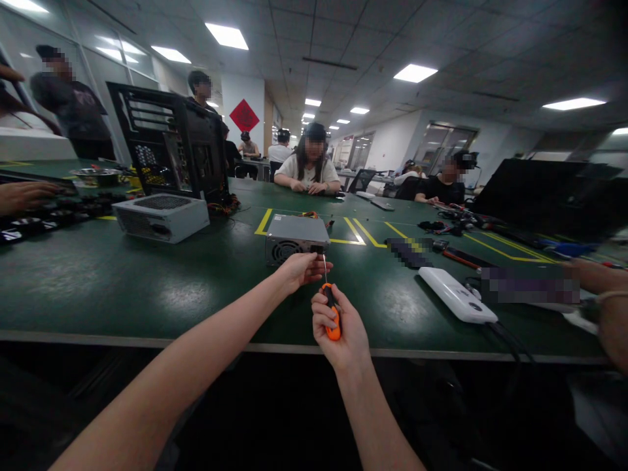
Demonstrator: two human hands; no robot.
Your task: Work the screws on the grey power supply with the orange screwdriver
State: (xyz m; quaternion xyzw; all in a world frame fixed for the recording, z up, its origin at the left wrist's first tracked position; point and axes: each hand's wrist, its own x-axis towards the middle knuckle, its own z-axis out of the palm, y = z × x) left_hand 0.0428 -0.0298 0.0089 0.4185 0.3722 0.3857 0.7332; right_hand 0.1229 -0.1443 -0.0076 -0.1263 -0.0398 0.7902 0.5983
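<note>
Head view: much of the working point is hard to make out, because the left hand (300, 271) covers part of the near face of a grey power supply unit (297, 230), and the tip of the screwdriver (332, 317) is lost against the dark lower right corner of that face. Whether the tip touches the metal is unclear. Both of the wearer's forearms run out of the picture at the bottom.

The right hand (346, 320) has its fingers curled firmly round the orange-and-black handle, the thin shaft pointing away toward the unit. The left hand's fingers reach out, slightly bent and a little parted, beside the shaft and just in front of that corner; I cannot tell whether they pinch anything or touch the casing.

The unit sits on the green surface (230, 258) straight ahead, by yellow tape lines (263, 222), its round fan grille partly visible and some wires showing behind it. To the left lies a second power supply unit (164, 219) in front of a black computer case (171, 140). At the right, a white device (456, 294) trails dark cables, and pixelated patches obscure nearby objects. Another person's arm (613, 320) is cut off by the right edge.
</note>
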